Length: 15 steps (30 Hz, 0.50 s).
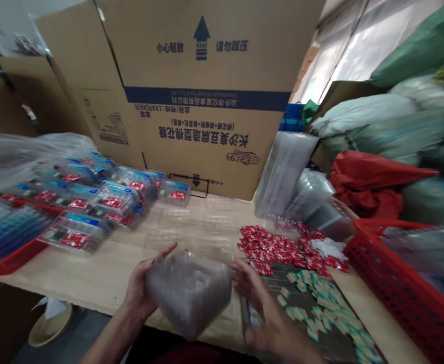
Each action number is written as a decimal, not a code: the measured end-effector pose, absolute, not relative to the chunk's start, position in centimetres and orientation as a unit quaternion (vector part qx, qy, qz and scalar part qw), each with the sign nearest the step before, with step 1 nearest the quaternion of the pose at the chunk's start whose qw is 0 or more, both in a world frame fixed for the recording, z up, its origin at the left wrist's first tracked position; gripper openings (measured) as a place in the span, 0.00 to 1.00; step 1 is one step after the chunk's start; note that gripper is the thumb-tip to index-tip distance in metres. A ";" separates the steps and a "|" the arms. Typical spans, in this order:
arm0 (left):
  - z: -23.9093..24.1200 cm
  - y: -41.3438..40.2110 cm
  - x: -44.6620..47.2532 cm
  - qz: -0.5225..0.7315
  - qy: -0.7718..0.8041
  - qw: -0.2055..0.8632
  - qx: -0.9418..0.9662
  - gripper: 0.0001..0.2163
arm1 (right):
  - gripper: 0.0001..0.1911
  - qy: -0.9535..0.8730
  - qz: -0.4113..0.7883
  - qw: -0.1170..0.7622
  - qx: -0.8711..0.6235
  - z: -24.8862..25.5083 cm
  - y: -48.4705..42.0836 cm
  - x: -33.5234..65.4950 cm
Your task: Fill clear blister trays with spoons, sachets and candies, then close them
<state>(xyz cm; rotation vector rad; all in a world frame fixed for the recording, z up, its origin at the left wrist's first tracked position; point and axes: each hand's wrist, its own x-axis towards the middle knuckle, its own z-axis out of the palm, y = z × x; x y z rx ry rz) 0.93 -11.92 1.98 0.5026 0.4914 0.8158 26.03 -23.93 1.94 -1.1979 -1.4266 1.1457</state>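
Observation:
Both my hands hold a clear plastic clamshell tray (189, 296) above the near edge of the wooden table (104, 263). My left hand (142, 285) grips its left side, thumb raised along the top edge. My right hand (254, 298) is blurred and closes on the right side of the tray. Just right of my right hand lie small green-and-tan packets (320, 298) on a dark sheet, and behind them a heap of red packets (282, 247).
Filled clear packs with blue and red labels (93, 202) are stacked at the left, partly in a red basket (13, 258). Another red basket (403, 293) stands at the right. Stacks of empty clear trays (286, 174) lean against a large cardboard box (199, 101). Stuffed sacks (396, 121) pile at the right.

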 end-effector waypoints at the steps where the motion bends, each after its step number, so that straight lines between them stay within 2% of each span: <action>1: 2.0 -12.3 2.2 0.392 0.257 0.847 0.251 0.28 | 0.62 -0.548 0.497 0.488 -0.463 2.3 -25.1 25.2; 3: 2.1 -13.5 4.9 0.396 0.289 0.824 0.283 0.25 | 0.66 -0.476 0.512 0.552 -0.454 2.5 -26.7 24.1; 7: 1.9 -16.4 9.8 0.348 0.280 0.816 0.367 0.20 | 0.60 -0.421 0.430 0.602 -0.525 2.6 -29.5 26.1; 9: 1.6 -17.4 11.6 0.297 0.247 0.834 0.394 0.20 | 0.58 -0.439 0.361 0.582 -0.582 3.1 -32.0 28.1; 12: 1.2 -18.5 13.6 0.196 0.236 0.868 0.390 0.14 | 0.58 -0.496 0.238 0.491 -0.676 3.6 -36.3 29.9; 13: 1.2 -18.8 14.1 0.166 0.245 0.876 0.382 0.12 | 0.56 -0.524 0.210 0.457 -0.687 3.4 -37.6 30.0; 15: 1.2 -19.3 14.7 0.120 0.260 0.885 0.366 0.10 | 0.43 -0.577 0.186 0.420 -0.675 2.6 -39.6 29.6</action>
